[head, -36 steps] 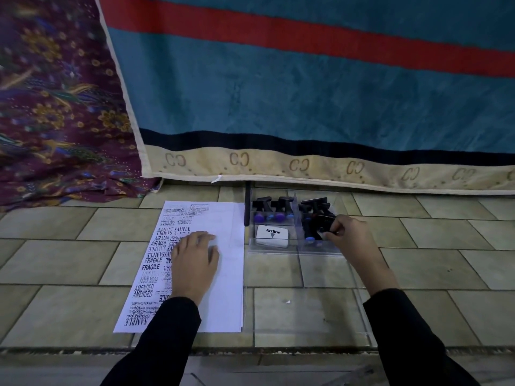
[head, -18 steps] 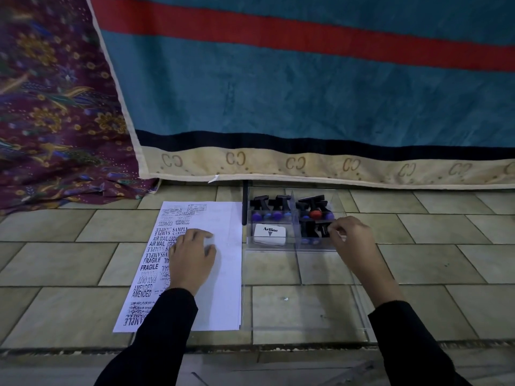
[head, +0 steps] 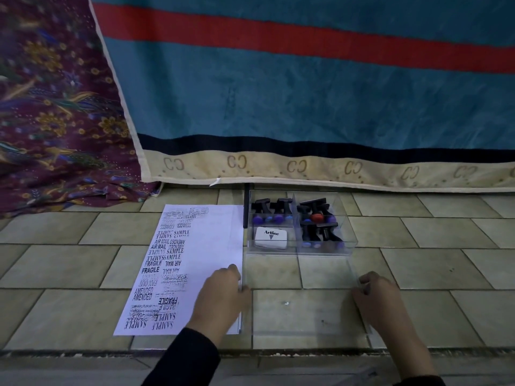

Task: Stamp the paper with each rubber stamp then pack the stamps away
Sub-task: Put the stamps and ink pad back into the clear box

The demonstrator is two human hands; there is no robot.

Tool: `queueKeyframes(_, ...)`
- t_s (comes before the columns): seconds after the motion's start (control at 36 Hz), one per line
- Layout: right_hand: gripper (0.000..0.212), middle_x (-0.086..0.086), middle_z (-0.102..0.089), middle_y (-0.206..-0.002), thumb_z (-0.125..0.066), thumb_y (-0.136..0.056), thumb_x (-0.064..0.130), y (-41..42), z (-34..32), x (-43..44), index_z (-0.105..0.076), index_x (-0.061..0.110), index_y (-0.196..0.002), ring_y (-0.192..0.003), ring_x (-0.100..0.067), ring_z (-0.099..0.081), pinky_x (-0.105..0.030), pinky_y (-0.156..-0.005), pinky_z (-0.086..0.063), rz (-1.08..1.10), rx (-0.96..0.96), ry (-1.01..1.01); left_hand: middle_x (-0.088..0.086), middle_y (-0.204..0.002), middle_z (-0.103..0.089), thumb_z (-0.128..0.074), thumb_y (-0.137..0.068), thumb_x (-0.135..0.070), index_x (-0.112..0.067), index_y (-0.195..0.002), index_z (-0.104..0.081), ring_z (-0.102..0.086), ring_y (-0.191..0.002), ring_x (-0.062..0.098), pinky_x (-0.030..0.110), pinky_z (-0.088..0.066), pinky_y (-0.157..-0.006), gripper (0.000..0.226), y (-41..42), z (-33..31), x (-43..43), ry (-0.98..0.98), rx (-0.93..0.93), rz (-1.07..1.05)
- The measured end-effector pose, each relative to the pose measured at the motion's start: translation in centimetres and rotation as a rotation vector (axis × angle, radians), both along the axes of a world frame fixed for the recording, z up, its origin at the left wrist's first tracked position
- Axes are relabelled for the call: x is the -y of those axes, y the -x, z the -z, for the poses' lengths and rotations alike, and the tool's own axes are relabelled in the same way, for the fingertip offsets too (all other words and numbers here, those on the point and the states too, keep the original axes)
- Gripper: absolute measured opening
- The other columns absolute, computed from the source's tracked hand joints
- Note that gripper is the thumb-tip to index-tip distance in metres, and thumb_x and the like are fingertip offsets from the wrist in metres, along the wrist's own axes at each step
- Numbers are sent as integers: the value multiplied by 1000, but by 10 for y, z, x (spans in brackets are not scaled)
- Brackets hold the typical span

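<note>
Paper (head: 214,246) lies on tiled floor (head: 69,266) beside, seemingly, a blanket (head: 278,93).

black stamps (head: 315,215) lie in the clear box (head: 353,242), an artline ink pad (head: 271,238) in its near-left compartment. the stamped paper (head: 214,246) lies just left of the box. in front of the box, the left hand (head: 223,299) and right hand (head: 379,302) grip the clear lid (head: 303,313) by its side edges.
</note>
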State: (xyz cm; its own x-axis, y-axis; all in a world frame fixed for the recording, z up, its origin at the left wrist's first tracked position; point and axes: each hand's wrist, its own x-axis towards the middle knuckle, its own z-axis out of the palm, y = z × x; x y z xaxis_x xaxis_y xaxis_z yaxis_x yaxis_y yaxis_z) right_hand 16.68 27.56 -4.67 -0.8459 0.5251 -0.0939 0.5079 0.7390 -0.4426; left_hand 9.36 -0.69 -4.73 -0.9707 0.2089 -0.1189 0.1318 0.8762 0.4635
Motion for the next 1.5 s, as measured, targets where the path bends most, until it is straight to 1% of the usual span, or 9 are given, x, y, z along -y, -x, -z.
queueKeyframes(0.33, 17, -18, -69, -90, -58, -83, 0, -8, 0, 3, -68, 1, -97, -87, -34, -62, -34, -71, -45, 24, -59, 48, 3, -96, -62, -50, -90, -18, -16, -93, -59, -60, -88, 22, 29, -46, -66, 10, -5, -6, -9, 113, -47, -24)
queueKeyframes(0.44, 15, -9, -64, -78, -61, -83, 3, -11, -7, -7, -68, 4, -95, -74, -25, -59, -27, -60, -40, 57, -68, 182, -1, -94, -65, -56, -88, -21, -19, -97, -62, -60, -87, 17, 29, -51, -72, 11, -10, -15, -3, 4, -12, -60)
queueKeyframes(0.61, 19, 0, -63, -68, -65, -80, 4, 0, -39, -18, -70, 9, -98, -63, -19, -57, -33, -62, -46, 35, -265, 264, -13, -75, -63, -69, -82, -23, -31, -88, -56, -59, -65, -3, 8, -35, -53, 16, -3, -51, 8, -266, -61, -72)
queueKeyframes(0.69, 24, 3, -58, -64, -61, -82, 1, 24, -52, -24, -69, 7, -104, -60, -16, -54, -36, -64, -45, 26, -361, 273, -12, -83, -64, -69, -82, -15, -26, -93, -61, -61, -60, 2, 19, -42, -57, 17, 18, -66, 3, -420, -64, -106)
queueKeyframes(0.78, 23, -1, -60, -65, -58, -84, 2, 59, -60, -29, -70, 7, -103, -56, 0, -56, -14, -59, -42, 25, -419, 197, -7, -89, -68, -64, -83, -11, -20, -99, -64, -64, -66, 10, 23, -47, -65, 19, 47, -73, -8, -481, -108, -147)
queueKeyframes(0.89, 28, -16, -70, -101, -54, -88, 6, 106, -61, -32, -68, 5, -112, -88, -24, -63, -26, -72, -43, 34, -355, 181, 0, -88, -63, -60, -86, -8, -10, -104, -65, -60, -80, 19, 27, -49, -77, 19, 89, -72, -24, -461, -111, -149)
queueKeyframes(1.0, 29, -14, -66, -118, -50, -90, 6, 134, -54, -37, -66, 5, -114, -112, -31, -58, -28, -95, -41, 31, -236, 124, 8, -81, -56, -55, -84, 0, -18, -75, -51, -52, -73, 24, 35, -50, -74, 20, 113, -63, -35, -425, -43, -137)
queueKeyframes(1.36, 27, -11, -68, -115, -51, -91, 10, 149, -41, -44, -68, 8, -110, -111, -30, -58, -27, -96, -41, 52, -176, 78, 8, -92, -62, -56, -85, -1, -6, -97, -69, -59, -86, 26, 23, -43, -73, 19, 129, -45, -42, -415, -12, -168)
queueKeyframes(1.5, 27, -13, -68, -111, -52, -86, 5, 148, -40, -47, -71, 8, -106, -109, -33, -58, -28, -91, -44, 80, -150, 78, 5, -84, -58, -59, -84, -1, -14, -82, -62, -53, -77, 22, 22, -44, -70, 13, 130, -42, -42, -421, -12, -145)
